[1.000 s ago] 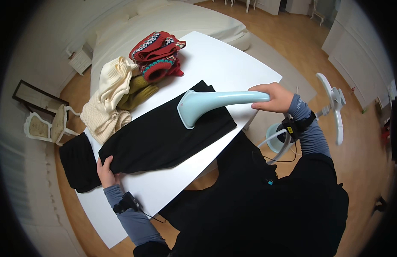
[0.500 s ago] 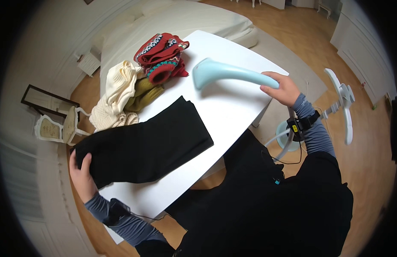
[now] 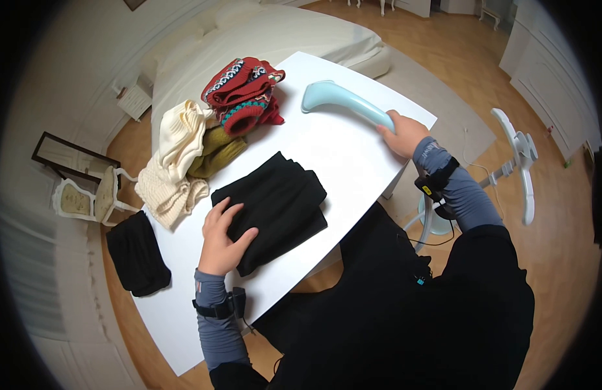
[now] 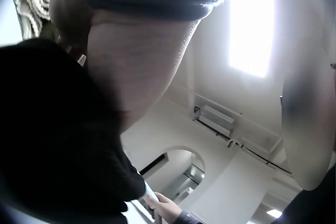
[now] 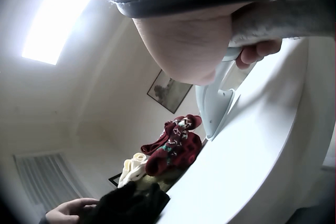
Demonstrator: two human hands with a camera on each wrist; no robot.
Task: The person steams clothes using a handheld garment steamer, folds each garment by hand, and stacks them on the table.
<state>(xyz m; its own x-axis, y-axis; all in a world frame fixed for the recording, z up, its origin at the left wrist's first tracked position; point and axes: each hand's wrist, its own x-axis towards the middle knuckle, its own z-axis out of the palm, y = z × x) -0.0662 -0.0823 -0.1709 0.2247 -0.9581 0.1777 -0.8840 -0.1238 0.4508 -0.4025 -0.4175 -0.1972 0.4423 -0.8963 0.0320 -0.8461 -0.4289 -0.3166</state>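
Note:
A black garment (image 3: 278,208), folded into a compact stack, lies on the white table (image 3: 372,146). My left hand (image 3: 224,240) rests on its left edge with fingers and thumb spread. In the left wrist view the black cloth (image 4: 58,145) fills the area beside the palm. My right hand (image 3: 407,134) grips the handle of a pale blue garment steamer (image 3: 345,99), its head over the far part of the table. The right wrist view shows the steamer head (image 5: 212,108) close over the tabletop, with fingers curled round the handle.
A red patterned knit (image 3: 242,94), a cream knit (image 3: 180,143) and an olive knit (image 3: 216,153) are heaped along the far left side. Another folded black garment (image 3: 138,257) lies at the left end. The steamer's stand (image 3: 525,162) is to the right, a bed (image 3: 281,29) beyond.
The steamer has moved off the black garment toward the table's far side. My left hand has brought the garment's left end over to the right, making it a shorter stack.

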